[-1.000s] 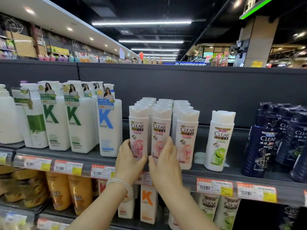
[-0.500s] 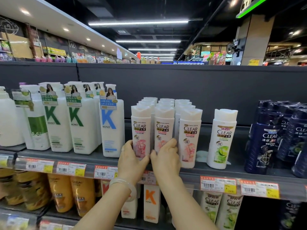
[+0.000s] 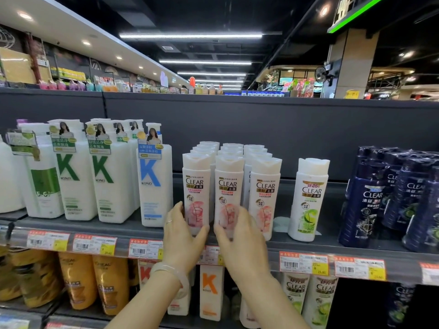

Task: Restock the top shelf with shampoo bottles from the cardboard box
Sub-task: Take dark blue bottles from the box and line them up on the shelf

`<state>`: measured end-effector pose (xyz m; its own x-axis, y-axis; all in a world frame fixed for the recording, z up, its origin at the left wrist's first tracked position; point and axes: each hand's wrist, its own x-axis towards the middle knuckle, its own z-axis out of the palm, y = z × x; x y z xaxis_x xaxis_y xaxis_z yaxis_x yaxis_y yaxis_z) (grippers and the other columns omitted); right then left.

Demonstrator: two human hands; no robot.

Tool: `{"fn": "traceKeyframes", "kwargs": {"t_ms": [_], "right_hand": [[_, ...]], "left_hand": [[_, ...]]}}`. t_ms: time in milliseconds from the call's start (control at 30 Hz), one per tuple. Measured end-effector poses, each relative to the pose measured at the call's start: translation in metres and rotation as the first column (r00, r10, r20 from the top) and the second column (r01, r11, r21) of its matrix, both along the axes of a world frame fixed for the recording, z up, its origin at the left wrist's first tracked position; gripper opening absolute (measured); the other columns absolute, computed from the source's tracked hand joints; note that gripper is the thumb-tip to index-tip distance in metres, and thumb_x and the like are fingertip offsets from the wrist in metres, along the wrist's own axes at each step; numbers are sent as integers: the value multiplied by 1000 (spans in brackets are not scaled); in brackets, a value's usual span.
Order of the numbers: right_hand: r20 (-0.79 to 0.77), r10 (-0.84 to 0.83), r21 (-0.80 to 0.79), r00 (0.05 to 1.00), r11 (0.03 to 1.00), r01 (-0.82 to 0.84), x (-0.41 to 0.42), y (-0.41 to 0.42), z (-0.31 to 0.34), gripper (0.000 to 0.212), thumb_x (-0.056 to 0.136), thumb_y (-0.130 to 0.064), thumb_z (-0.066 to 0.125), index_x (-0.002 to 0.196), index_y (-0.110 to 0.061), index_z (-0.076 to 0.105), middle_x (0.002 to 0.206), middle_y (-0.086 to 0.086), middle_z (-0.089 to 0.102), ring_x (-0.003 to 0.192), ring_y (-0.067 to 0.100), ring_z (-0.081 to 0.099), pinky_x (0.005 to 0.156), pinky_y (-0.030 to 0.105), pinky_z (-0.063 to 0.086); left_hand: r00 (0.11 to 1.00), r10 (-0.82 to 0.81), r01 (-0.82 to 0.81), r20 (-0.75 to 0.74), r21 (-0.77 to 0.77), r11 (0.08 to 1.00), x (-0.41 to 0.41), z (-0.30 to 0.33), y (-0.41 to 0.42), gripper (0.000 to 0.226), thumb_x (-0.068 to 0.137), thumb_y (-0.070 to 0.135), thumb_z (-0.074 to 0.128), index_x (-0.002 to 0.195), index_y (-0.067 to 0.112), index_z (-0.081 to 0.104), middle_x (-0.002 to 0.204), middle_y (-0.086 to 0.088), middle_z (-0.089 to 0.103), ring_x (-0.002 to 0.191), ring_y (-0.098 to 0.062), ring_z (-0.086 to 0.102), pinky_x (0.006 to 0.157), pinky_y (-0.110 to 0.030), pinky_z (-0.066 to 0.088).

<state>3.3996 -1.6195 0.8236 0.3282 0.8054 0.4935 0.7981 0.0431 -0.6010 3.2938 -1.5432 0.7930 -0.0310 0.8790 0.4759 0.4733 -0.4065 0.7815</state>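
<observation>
Centre of the frame, on the dark top shelf (image 3: 308,245): three rows of white CLEAR shampoo bottles with pink flower labels, upright, flip caps up, Chinese lettering under the brand name. Left hand (image 3: 183,236) wrapped around the base of the front-left pink bottle (image 3: 196,193), thumb across its lower front, fingers behind its left side; thin ring on one finger, pale bangle (image 3: 173,273) at the wrist. Right hand (image 3: 237,238) grasping the front-middle pink bottle (image 3: 228,193) low down, fingers curled over the label, slightly blurred. Third front bottle (image 3: 264,198) just right of it, untouched. Further right, standing apart, a single white CLEAR bottle (image 3: 308,200) with lime artwork and a gold "25" banner. Far right edge: dark navy CLEAR bottles (image 3: 365,200) packed close. Left half: tall white KONO pump bottles (image 3: 111,176) with large green K, one (image 3: 154,184) with blue K, paper neck tags printed in Chinese. Along the shelf lip: red-and-yellow price tags (image 3: 304,265) with barcodes, figures too small to read. Lower left: amber L'OREAL bottles (image 3: 76,281). Cardboard box out of view.
</observation>
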Motion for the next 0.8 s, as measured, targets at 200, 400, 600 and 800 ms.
{"fn": "traceKeyframes", "kwargs": {"t_ms": [200, 400, 600, 800], "right_hand": [[-47, -131, 131, 990, 982, 136, 45, -14, -21, 64, 84, -33, 64, 137, -19, 33, 128, -4, 41, 117, 9, 45, 90, 14, 36], [-121, -167, -39, 978, 986, 164, 56, 7, -19, 76, 85, -35, 61, 144, -15, 18, 143, 3, 36, 132, 16, 37, 106, 30, 35], [-90, -163, -79, 983, 985, 156, 59, 17, -20, 58, 86, -36, 61, 132, -16, 33, 131, 2, 49, 119, 16, 49, 93, 27, 44], [-66, -166, -42, 984, 986, 163, 57, 21, -22, 55, 85, -39, 60, 129, -17, 35, 127, 0, 51, 114, 14, 52, 86, 24, 46]], "left_hand": [[996, 61, -34, -63, 360, 932, 14, -7, -22, 59, 73, 13, 76, 125, 8, 48, 125, -7, 48, 116, -6, 36, 100, -28, 35], [981, 134, -158, 140, 181, 971, 27, 3, -24, 74, 72, 18, 77, 134, 11, 37, 133, -9, 33, 121, -10, 28, 101, -30, 32], [980, 105, -104, 169, -16, 994, 14, 2, -14, 83, 75, 21, 74, 141, 13, 25, 142, -8, 27, 131, -21, 32, 105, -38, 35], [989, 108, -108, 105, -12, 994, 12, 0, -11, 83, 75, 24, 74, 141, 13, 25, 142, -7, 29, 131, -22, 34, 106, -39, 36]]}}
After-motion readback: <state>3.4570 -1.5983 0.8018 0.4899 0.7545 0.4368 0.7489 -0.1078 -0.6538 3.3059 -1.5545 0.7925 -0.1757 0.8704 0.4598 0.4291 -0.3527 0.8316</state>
